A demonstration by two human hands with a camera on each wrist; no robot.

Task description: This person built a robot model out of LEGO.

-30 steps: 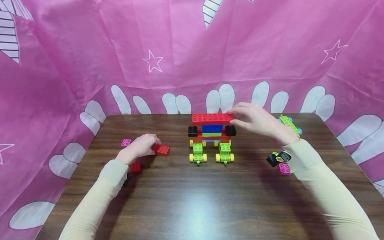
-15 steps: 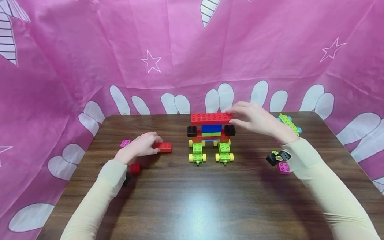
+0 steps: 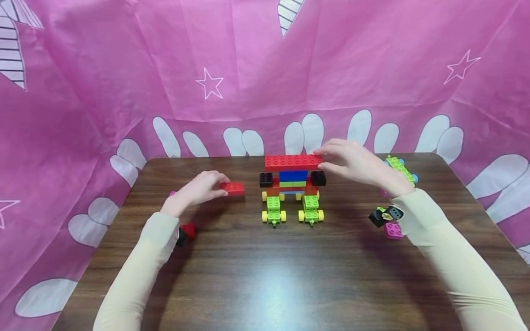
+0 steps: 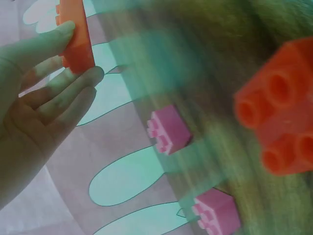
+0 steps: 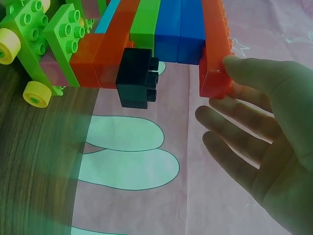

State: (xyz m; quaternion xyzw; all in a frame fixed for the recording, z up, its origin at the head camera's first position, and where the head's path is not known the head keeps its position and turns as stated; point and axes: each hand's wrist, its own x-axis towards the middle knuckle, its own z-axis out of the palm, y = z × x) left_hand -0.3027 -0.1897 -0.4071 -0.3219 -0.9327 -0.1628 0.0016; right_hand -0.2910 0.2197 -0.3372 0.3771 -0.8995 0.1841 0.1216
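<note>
In the head view my left hand (image 3: 198, 190) pinches a red building brick (image 3: 233, 188) by its left end, above the table. The left wrist view shows thumb and fingers on opposite sides of this brick (image 4: 78, 41). A built vehicle stands mid-table, with two green wheeled bases (image 3: 274, 205) in front, black bricks (image 3: 266, 179) at both sides and blue bricks (image 3: 293, 176) in the middle. A long red brick (image 3: 289, 162) lies across its top. My right hand (image 3: 356, 162) holds that long brick's right end between thumb and fingers.
Another red brick (image 3: 189, 230) lies below my left wrist. Two pink bricks (image 4: 168, 129) show in the left wrist view. At the right are a pink brick (image 3: 393, 230) and a green base with blue wheels (image 3: 400, 169). A pink patterned cloth (image 3: 260, 95) hangs behind the table.
My left hand has lifted the red brick off the table and carried it right and away from me, toward the vehicle. The right hand stays at the long brick's end.
</note>
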